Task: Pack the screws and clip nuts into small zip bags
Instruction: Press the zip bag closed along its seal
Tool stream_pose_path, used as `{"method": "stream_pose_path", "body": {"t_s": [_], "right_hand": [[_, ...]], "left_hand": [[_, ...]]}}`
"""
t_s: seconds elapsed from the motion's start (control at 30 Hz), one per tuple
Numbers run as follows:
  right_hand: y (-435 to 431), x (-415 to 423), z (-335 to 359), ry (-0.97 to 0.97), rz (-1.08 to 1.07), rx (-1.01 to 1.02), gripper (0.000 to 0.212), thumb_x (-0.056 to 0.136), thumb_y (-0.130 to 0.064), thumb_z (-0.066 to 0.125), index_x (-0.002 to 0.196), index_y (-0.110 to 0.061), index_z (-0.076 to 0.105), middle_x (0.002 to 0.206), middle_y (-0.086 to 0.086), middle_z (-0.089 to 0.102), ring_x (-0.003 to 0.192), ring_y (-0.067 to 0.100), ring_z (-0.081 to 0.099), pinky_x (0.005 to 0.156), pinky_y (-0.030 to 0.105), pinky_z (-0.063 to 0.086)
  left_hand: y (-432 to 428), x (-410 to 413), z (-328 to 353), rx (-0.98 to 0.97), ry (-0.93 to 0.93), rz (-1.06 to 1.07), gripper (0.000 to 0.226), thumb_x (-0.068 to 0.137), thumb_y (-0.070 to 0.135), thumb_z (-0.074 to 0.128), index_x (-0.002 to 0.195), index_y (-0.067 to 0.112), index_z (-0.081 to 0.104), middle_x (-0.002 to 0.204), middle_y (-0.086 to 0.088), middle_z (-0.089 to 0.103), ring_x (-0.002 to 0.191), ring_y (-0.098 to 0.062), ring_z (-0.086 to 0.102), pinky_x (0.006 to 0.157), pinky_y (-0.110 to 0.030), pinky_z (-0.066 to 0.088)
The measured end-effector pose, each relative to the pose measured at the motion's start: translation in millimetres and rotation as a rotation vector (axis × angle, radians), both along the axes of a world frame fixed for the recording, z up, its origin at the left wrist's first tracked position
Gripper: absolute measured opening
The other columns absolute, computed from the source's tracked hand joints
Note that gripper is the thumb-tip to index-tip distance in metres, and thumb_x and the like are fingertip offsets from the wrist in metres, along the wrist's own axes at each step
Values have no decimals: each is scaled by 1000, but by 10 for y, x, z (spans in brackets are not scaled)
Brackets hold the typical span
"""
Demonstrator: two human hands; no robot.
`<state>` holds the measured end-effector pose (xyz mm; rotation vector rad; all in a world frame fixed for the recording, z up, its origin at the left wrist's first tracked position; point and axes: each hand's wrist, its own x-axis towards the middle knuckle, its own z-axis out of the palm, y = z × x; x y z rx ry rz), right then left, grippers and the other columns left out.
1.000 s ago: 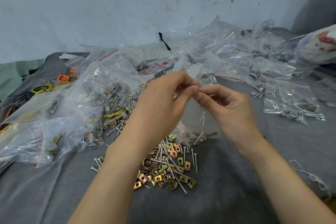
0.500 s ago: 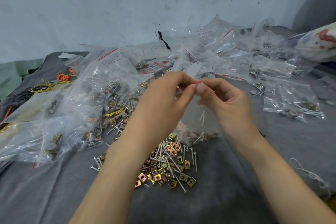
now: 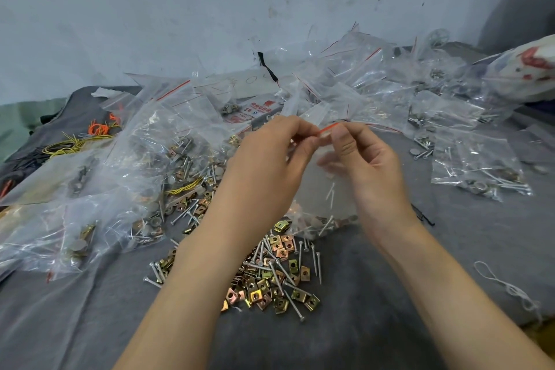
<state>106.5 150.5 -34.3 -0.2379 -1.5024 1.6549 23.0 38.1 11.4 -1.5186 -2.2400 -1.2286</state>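
We held a small zip bag [image 3: 322, 186] up over the grey cloth [image 3: 396, 294], with our left hand [image 3: 264, 165] and right hand [image 3: 371, 165] close together at its top. Both hands pinched the bag's red zip strip [image 3: 329, 128] between thumb and fingertips, the left at one end and the right just beside it. The bag hung between our wrists with a few screws [image 3: 326, 224] lying in its bottom. We could not tell whether the bottom touched the cloth.

Below the bag, a loose pile of gold-coloured clip nuts [image 3: 270, 285] mixed with more screws lay on the cloth, partly hidden by our left forearm. Filled clear bags [image 3: 120, 177] were heaped to the left, and others [image 3: 477, 165] lay to the right. Yellow wires [image 3: 69, 144] sat at the far left, and a white string [image 3: 507, 288] lay near our right forearm.
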Motion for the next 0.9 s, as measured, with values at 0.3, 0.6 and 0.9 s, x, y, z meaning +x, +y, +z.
{"method": "stream_pose_path", "body": {"t_s": [0.3,0.6,0.9], "right_hand": [[-47,-23,30,42,-124,-115,17,87,-30,69,80,-16,63,73,-4,62,75,13,55,72,26,46],[213,-102,130,135,-429,-295,27,93,-22,72,67,-25,64,65,-13,58,74,12,50,72,29,43],[250,-175,165,167,-467,-347,29,93,-23,72,66,-23,63,54,-19,52,63,3,44,66,22,39]], "left_hand": [[37,140,-15,-17,28,75,13,95,42,60,92,30,65,85,15,65,82,-3,60,74,-37,52],[80,341,4,33,42,1,13,96,36,61,92,26,66,87,12,66,84,-6,60,76,-36,49],[32,303,-3,66,30,61,34,81,66,60,76,32,62,73,16,61,65,-3,55,55,-26,35]]}}
